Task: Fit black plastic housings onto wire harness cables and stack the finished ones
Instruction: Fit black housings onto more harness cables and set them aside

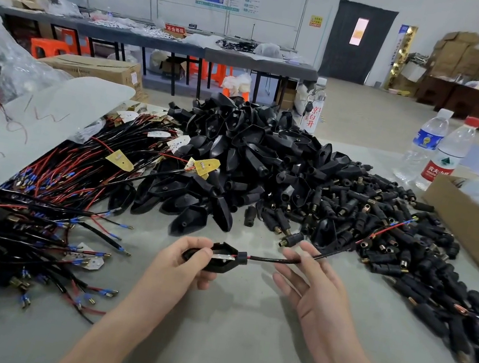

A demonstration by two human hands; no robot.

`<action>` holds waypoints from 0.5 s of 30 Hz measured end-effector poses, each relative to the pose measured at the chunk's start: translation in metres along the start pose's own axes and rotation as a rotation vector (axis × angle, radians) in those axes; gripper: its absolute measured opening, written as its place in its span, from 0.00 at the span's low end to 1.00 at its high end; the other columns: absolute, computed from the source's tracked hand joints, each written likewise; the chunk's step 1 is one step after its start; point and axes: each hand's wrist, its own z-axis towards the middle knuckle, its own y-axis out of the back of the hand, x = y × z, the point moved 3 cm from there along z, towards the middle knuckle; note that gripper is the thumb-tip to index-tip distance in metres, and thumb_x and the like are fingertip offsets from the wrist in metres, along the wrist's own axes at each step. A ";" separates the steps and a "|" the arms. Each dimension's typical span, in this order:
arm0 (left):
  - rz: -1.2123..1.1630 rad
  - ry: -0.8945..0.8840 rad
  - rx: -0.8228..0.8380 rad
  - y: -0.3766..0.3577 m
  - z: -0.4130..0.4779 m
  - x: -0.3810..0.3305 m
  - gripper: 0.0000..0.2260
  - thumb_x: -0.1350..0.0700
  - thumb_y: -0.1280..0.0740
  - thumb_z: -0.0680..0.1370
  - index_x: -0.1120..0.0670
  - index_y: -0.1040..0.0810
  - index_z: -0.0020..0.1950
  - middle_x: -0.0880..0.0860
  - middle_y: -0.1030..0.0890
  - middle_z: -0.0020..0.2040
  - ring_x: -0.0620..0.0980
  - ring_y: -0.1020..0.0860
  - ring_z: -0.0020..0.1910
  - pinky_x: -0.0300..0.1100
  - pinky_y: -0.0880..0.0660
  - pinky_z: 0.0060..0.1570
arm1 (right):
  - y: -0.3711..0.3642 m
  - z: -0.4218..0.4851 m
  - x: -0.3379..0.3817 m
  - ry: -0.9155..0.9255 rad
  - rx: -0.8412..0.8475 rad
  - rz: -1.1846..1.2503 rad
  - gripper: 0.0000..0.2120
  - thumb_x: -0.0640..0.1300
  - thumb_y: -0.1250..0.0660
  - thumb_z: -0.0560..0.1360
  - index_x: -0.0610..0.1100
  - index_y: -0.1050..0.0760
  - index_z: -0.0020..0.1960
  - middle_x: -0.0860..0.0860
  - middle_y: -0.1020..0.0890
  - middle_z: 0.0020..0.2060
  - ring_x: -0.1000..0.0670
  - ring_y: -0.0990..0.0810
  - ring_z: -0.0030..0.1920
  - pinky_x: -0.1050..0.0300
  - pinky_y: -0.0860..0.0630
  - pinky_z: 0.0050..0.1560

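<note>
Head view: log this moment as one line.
left hand grips black housing | right hand pinches cable | cable enters housing neck | stage: fitting, not yet stacked

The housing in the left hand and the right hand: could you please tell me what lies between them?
In the head view, only the black cable spans from the housing to the right hand, over bare table.
</note>
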 end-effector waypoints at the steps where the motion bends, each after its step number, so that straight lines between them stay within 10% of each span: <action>1: 0.001 0.000 -0.001 0.000 -0.001 -0.001 0.07 0.62 0.37 0.82 0.55 0.21 0.55 0.56 0.14 0.44 0.50 0.17 0.40 0.43 0.19 0.43 | 0.001 0.001 0.002 0.007 -0.022 0.014 0.09 0.44 0.36 0.82 0.43 0.23 0.60 0.46 0.13 0.48 0.46 0.14 0.44 0.56 0.17 0.40; 15: 0.170 -0.101 -0.240 0.023 0.002 -0.009 0.14 0.64 0.41 0.82 0.47 0.21 0.54 0.52 0.17 0.45 0.46 0.20 0.36 0.39 0.23 0.34 | 0.025 0.006 0.019 0.128 -0.234 0.042 0.09 0.45 0.40 0.84 0.45 0.21 0.53 0.51 0.18 0.41 0.50 0.15 0.42 0.57 0.16 0.42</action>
